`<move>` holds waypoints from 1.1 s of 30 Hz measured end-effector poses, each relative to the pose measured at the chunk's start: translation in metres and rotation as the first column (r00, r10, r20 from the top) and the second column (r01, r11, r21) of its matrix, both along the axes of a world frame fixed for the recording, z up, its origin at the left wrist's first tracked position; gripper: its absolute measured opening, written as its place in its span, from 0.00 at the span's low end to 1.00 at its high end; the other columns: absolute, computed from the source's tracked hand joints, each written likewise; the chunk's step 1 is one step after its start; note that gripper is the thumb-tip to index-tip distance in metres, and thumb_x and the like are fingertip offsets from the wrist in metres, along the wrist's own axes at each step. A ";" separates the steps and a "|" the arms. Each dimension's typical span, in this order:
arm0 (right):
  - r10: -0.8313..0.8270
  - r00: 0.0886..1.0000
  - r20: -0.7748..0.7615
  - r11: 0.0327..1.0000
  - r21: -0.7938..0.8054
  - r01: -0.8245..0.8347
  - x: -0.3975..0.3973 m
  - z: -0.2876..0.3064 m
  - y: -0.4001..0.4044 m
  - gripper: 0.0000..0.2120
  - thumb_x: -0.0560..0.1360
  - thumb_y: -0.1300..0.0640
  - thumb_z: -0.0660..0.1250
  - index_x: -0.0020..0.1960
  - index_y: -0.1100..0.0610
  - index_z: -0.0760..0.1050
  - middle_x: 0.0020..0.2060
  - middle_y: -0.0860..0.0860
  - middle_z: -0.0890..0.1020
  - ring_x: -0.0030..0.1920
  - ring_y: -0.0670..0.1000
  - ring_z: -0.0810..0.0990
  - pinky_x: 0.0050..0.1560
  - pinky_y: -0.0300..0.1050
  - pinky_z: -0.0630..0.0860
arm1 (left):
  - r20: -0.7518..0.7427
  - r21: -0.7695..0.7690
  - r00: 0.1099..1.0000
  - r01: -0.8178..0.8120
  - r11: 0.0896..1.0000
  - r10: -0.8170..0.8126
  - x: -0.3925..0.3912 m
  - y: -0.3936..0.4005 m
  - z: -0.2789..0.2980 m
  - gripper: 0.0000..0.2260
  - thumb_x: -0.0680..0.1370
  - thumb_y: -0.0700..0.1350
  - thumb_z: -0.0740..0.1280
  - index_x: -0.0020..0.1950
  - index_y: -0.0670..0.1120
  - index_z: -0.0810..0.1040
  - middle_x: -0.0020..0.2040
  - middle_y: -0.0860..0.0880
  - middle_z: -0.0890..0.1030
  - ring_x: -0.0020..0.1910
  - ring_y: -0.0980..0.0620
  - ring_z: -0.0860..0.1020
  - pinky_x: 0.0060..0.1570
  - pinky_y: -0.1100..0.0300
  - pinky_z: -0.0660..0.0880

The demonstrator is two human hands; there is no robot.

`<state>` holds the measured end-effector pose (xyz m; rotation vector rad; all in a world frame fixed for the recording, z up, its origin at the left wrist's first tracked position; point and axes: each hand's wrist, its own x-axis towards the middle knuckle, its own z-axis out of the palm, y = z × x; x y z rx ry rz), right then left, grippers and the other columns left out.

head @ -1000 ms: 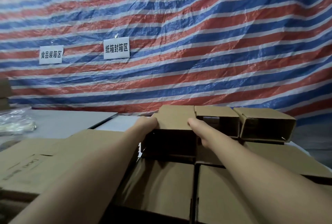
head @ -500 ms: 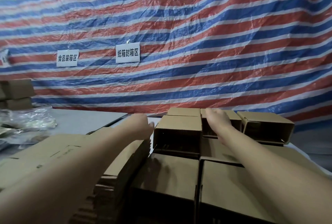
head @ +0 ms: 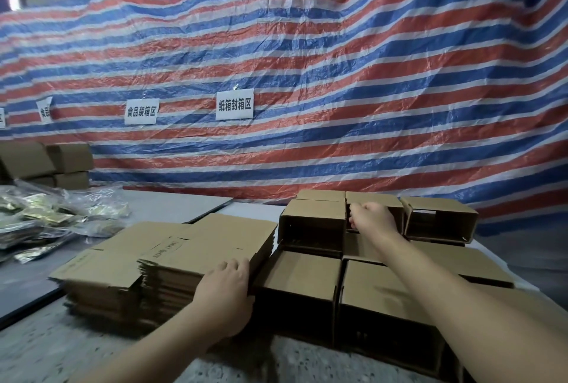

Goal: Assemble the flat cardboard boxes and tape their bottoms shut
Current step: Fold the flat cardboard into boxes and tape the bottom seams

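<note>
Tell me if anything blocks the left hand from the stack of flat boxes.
Nothing visible does. The left hand already rests on the near right edge of the stack of flat boxes, with no object between them. The right hand is far off, at the assembled boxes behind.

Packing workshop, striped tarp wall (head: 338,90), zone signs (head: 234,105), flat cartons (head: 172,253)
</note>
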<state>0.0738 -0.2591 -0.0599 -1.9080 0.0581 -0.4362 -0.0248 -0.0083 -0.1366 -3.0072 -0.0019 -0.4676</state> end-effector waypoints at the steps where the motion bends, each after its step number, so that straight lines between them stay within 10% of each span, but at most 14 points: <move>1: 0.006 1.000 0.005 1.000 -0.006 -0.006 -0.004 0.001 0.001 0.17 0.79 0.53 0.61 0.51 0.66 0.79 0.49 0.60 0.84 0.51 0.59 0.81 0.41 0.44 0.70 | 0.044 0.002 0.999 0.014 1.000 -0.014 -0.003 0.001 -0.001 0.20 0.80 0.54 0.61 0.68 0.48 0.64 0.66 0.49 0.72 0.66 0.47 0.70 0.62 0.55 0.67; 6: 0.025 0.999 0.026 0.999 -0.049 -0.024 -0.016 0.002 0.007 0.17 0.79 0.53 0.61 0.48 0.67 0.79 0.48 0.61 0.84 0.50 0.60 0.82 0.40 0.45 0.70 | 0.149 -0.001 0.988 -0.043 0.999 0.043 0.000 0.017 -0.003 0.25 0.81 0.57 0.57 0.75 0.48 0.61 0.75 0.48 0.66 0.74 0.48 0.64 0.70 0.53 0.62; 11: 0.042 0.998 0.037 0.995 -0.088 -0.039 -0.021 -0.002 0.004 0.17 0.78 0.53 0.61 0.47 0.67 0.79 0.45 0.59 0.84 0.46 0.58 0.82 0.40 0.45 0.70 | 0.284 0.082 0.958 0.029 0.996 -0.052 -0.012 0.019 0.000 0.14 0.83 0.48 0.55 0.68 0.52 0.70 0.66 0.54 0.76 0.65 0.53 0.73 0.63 0.58 0.68; 15: 0.169 0.982 0.080 0.985 -0.044 -0.166 -0.023 0.007 0.001 0.17 0.79 0.48 0.61 0.44 0.61 0.78 0.40 0.52 0.80 0.44 0.53 0.78 0.47 0.50 0.73 | 0.583 -0.153 0.803 0.255 0.955 -0.122 -0.044 0.011 0.056 0.09 0.81 0.41 0.64 0.59 0.44 0.80 0.52 0.44 0.84 0.48 0.41 0.82 0.47 0.48 0.78; 21: 0.330 0.919 0.215 0.916 0.163 -0.367 -0.033 0.049 -0.003 0.31 0.81 0.33 0.53 0.76 0.51 0.63 0.71 0.50 0.72 0.71 0.53 0.70 0.68 0.53 0.65 | 0.795 -0.368 0.592 0.643 0.672 -0.131 -0.077 -0.014 0.154 0.06 0.81 0.43 0.62 0.48 0.52 0.77 0.39 0.61 0.77 0.39 0.65 0.75 0.35 0.61 0.69; 26: 0.141 0.946 0.291 0.874 0.413 -0.258 -0.057 0.074 -0.037 0.26 0.77 0.30 0.59 0.58 0.50 0.78 0.44 0.48 0.87 0.43 0.47 0.87 0.37 0.40 0.79 | 0.748 -0.596 0.656 0.731 0.333 -0.102 -0.063 -0.053 0.159 0.08 0.83 0.50 0.61 0.45 0.52 0.76 0.33 0.60 0.77 0.36 0.60 0.74 0.39 0.58 0.72; 33: -0.024 0.981 0.195 0.939 0.341 -0.044 -0.096 0.059 -0.102 0.32 0.76 0.26 0.51 0.62 0.47 0.77 0.53 0.48 0.84 0.54 0.52 0.82 0.58 0.55 0.78 | 0.622 -0.780 0.768 0.625 -0.035 -0.152 -0.047 -0.094 0.140 0.08 0.82 0.53 0.61 0.52 0.53 0.78 0.45 0.54 0.82 0.48 0.53 0.80 0.48 0.54 0.75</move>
